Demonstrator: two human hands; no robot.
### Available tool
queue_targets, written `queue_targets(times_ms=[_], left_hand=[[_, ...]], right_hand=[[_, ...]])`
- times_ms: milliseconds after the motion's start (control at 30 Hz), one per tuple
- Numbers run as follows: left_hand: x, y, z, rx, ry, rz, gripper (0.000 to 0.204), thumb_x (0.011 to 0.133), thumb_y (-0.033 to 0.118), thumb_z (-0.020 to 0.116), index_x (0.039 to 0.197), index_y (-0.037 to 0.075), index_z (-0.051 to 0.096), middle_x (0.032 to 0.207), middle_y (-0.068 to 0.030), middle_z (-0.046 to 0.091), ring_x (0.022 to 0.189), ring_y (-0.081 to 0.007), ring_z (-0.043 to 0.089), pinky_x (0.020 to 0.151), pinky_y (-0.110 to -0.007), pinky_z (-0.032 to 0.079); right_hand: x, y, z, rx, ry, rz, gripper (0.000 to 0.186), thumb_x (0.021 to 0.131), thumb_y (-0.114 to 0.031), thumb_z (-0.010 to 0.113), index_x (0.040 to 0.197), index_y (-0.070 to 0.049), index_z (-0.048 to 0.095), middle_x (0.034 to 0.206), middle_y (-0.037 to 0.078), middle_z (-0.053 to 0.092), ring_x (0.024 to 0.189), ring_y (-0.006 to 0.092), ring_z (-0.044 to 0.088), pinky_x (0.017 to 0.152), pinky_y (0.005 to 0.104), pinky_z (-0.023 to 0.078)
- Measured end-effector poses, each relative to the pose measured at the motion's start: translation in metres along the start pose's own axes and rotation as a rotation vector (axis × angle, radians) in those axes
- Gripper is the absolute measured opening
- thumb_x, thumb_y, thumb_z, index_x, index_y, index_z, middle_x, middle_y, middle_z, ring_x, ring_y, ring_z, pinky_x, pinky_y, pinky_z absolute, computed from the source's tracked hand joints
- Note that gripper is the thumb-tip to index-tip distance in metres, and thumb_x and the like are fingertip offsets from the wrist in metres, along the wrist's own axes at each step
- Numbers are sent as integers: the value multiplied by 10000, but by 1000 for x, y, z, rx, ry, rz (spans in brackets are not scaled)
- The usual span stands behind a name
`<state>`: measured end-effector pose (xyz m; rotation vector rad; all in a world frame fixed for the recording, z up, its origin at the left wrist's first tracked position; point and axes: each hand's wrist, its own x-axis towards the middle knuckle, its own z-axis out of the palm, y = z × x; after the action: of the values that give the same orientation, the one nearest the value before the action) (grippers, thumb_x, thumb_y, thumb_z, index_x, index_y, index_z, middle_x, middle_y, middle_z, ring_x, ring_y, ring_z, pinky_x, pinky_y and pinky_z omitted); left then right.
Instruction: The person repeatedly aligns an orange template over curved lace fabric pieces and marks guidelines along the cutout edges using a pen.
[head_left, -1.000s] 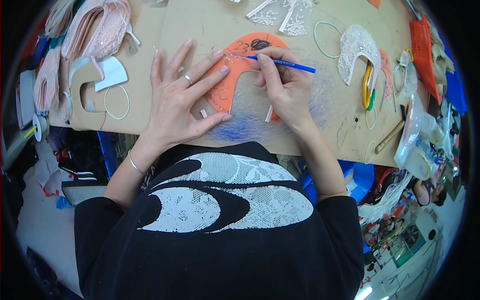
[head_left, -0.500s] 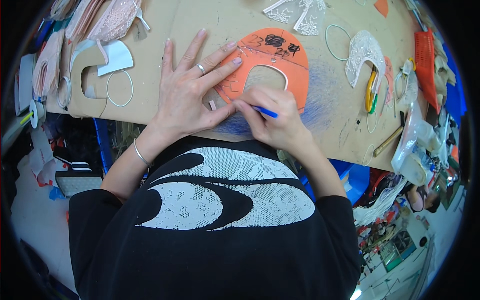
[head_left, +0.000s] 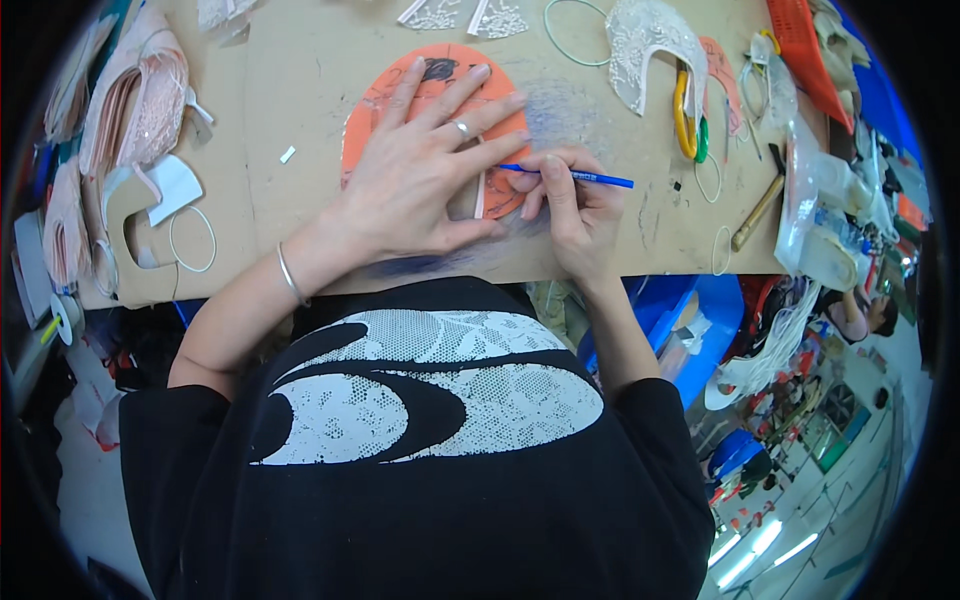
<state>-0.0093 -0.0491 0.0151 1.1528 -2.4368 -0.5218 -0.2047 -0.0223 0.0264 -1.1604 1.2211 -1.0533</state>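
We see the left hand [head_left: 420,180] spread flat, fingers fanned, over the orange sheet [head_left: 370,120], which lies on the table [head_left: 275,215] near its front edge, while the right hand [head_left: 572,205] pinches the pen [head_left: 602,180] just beside the left index finger. We cannot tell whether the tip touches the sheet, but we judge that uneven pressure from the left hand could let the sheet pivot, and a careless stroke could ink that finger.
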Motion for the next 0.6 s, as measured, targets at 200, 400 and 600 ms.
queue_targets(times_ms=[200, 400, 600], left_hand=[[4, -8, 0, -44, -28, 45, 699, 681, 438, 789, 1333, 226, 653, 1510, 10, 514, 1492, -284, 321, 1250, -555, 85], [3, -9, -4, -58, -51, 42, 648, 687, 400, 768, 1304, 223, 676, 1500, 8, 525, 1484, -283, 340, 1256, -550, 76], [5, -10, -4, -66, -53, 45, 630, 692, 385, 757, 1294, 218, 684, 1498, 7, 528, 1484, -283, 340, 1256, -548, 76]], right_hand=[[5, 8, -7, -370, -85, -374, 66, 869, 66, 633, 892, 14, 668, 784, 71, 661, 557, 129, 539, 516, 238, 431], [-9, 3, -13, -575, -96, -505, 103, 808, 95, 654, 866, 11, 666, 772, 71, 659, 549, 165, 530, 513, 262, 426], [-10, -2, -12, -531, -66, -406, 110, 809, 98, 646, 871, 12, 675, 765, 82, 662, 554, 179, 537, 517, 267, 434]])
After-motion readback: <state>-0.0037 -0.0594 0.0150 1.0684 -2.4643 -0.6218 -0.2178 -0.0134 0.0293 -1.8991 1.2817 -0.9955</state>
